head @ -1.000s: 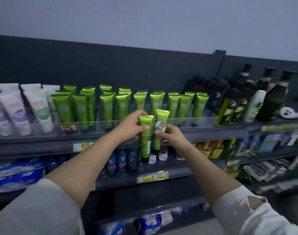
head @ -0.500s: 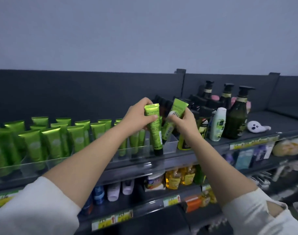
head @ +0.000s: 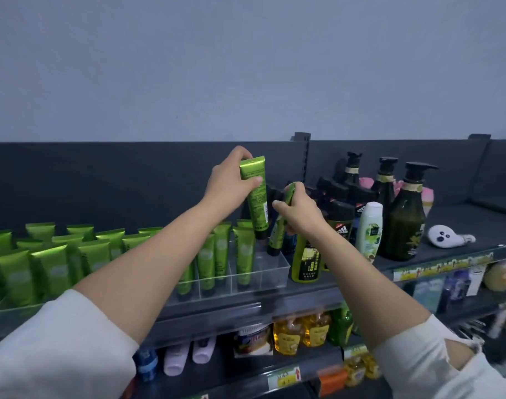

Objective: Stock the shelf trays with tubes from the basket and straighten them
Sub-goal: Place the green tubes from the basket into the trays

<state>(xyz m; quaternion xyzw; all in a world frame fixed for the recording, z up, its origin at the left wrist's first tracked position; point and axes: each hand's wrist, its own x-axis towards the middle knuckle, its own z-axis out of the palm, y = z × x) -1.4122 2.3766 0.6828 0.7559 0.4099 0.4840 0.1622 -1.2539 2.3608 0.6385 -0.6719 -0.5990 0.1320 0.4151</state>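
My left hand [head: 231,184] is up over the top shelf [head: 461,226], holding a green tube [head: 259,203] near its flat crimped end: thumb across the front, fingers curled behind and over the top. That tube hangs cap down, nearly upright with a slight lean, its black cap just above the back tubes at the right end of the clear tray [head: 274,276]. My right hand [head: 302,213] is just beside it, closed around a second green tube [head: 277,234] (only the top edge and the lower half show past my fingers). This one tilts, its cap pointing down into the tray's rightmost compartment; whether the cap touches the tray floor I cannot tell. The other compartments hold rows of standing green tubes [head: 244,254], caps down, running off to the left behind my forearm. Right of the tray stands a yellow-green bottle [head: 306,263], touching or nearly touching the tray wall. Behind it are dark bottles, then a white bottle [head: 369,228] and tall dark pump bottles [head: 405,220]. Further right a small white toy [head: 444,236] lies on the shelf.
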